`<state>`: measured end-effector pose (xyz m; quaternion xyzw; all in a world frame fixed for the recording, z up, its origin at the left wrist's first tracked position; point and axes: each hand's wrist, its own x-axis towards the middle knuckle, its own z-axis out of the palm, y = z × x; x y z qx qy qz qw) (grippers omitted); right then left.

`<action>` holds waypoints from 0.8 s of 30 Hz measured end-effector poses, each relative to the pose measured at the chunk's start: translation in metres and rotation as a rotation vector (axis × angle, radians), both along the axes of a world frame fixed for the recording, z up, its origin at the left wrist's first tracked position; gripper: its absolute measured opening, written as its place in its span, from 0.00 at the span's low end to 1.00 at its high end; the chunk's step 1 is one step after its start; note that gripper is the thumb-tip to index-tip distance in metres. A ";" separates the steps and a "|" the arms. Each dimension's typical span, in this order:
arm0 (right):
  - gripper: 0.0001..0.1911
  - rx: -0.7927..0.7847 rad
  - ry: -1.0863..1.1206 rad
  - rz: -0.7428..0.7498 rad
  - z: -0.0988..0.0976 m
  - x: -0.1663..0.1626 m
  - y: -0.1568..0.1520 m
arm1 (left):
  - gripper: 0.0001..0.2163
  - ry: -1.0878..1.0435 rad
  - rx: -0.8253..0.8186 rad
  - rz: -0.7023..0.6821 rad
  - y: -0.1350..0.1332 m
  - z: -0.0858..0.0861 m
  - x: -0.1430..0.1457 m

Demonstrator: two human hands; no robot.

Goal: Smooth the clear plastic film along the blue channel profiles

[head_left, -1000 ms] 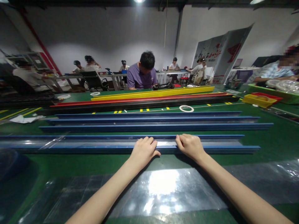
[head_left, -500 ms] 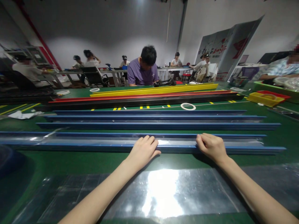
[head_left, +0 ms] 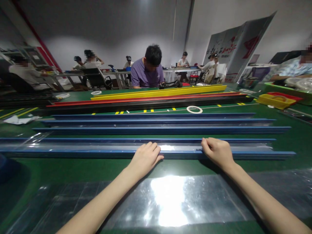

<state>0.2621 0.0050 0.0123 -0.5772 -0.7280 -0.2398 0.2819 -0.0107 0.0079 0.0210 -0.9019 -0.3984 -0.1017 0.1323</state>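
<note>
A long blue rail [head_left: 255,154], with a raised edge along each side, lies across the green table with clear film [head_left: 179,147] in its channel. My left hand [head_left: 146,158] is wrapped over the rail's near edge, its fingers reaching into the channel and its thumb on my side. To its right, my right hand [head_left: 218,152] rests at the same edge, curled into a fist with the thumb uppermost. Whatever those fingers hold is hidden. Closer to me, a wide clear plastic sheet [head_left: 131,201] lies flat and reflects a bright light.
Beyond the rail are more blue rails [head_left: 161,130], then black and red rails [head_left: 146,100] and a yellow rail [head_left: 158,92]. A white ring [head_left: 194,112] of tape lies between. Right stands a yellow tray [head_left: 275,101]. A person in purple [head_left: 147,73] sits opposite.
The view has shifted slightly, and both hands appear a little farther left at the same rail. A shiny crease in the film at the left has moved leftward. Both grips look unchanged.
</note>
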 end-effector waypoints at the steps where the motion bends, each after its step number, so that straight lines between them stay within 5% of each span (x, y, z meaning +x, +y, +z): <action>1: 0.23 -0.022 0.014 -0.011 0.000 0.000 0.000 | 0.10 -0.004 -0.001 0.000 0.000 0.000 0.000; 11: 0.20 -0.156 -0.038 -0.040 0.003 -0.002 -0.002 | 0.10 -0.028 -0.021 -0.001 -0.001 0.000 0.000; 16: 0.17 -0.289 -0.172 0.067 0.006 -0.002 -0.005 | 0.10 -0.032 -0.030 0.004 -0.001 0.000 0.000; 24: 0.20 -0.276 -0.231 0.164 0.005 0.000 -0.006 | 0.10 -0.015 -0.019 0.002 -0.001 0.001 0.001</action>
